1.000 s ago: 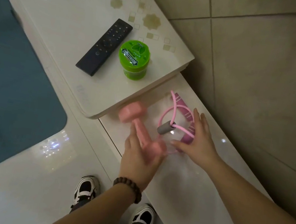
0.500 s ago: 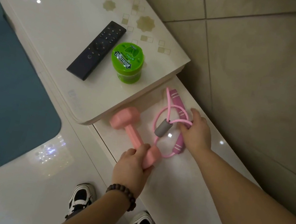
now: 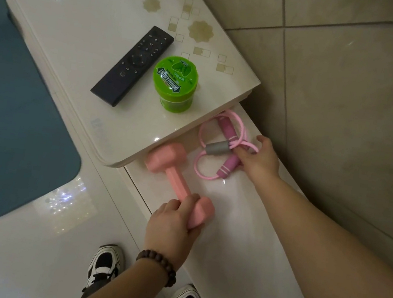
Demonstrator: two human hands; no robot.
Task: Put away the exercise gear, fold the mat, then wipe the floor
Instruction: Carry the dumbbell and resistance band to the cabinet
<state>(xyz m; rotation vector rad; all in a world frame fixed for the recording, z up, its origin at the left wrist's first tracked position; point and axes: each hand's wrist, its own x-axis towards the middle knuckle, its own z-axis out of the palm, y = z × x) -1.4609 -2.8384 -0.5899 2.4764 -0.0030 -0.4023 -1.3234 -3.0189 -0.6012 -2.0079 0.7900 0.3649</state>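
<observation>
A pink dumbbell (image 3: 173, 171) lies on the low white shelf (image 3: 241, 232), its far head tucked under the edge of the higher cabinet top. My left hand (image 3: 172, 224) grips its near head. A pink resistance band (image 3: 218, 147) with purple handles and a grey middle sleeve lies further back on the same shelf. My right hand (image 3: 260, 158) holds the band at its near handle, fingers curled over it. A corner of the teal mat (image 3: 16, 122) lies on the glossy floor at the left.
The higher cabinet top (image 3: 95, 19) carries a black remote (image 3: 132, 65) and a green gum jar (image 3: 174, 83). A tiled wall (image 3: 351, 95) runs along the right behind the shelf. My two shoes (image 3: 106, 265) stand on the floor below.
The dumbbell has come down from mid-air onto the shelf and slid toward the cabinet. My right hand has pushed the band further back under the cabinet edge.
</observation>
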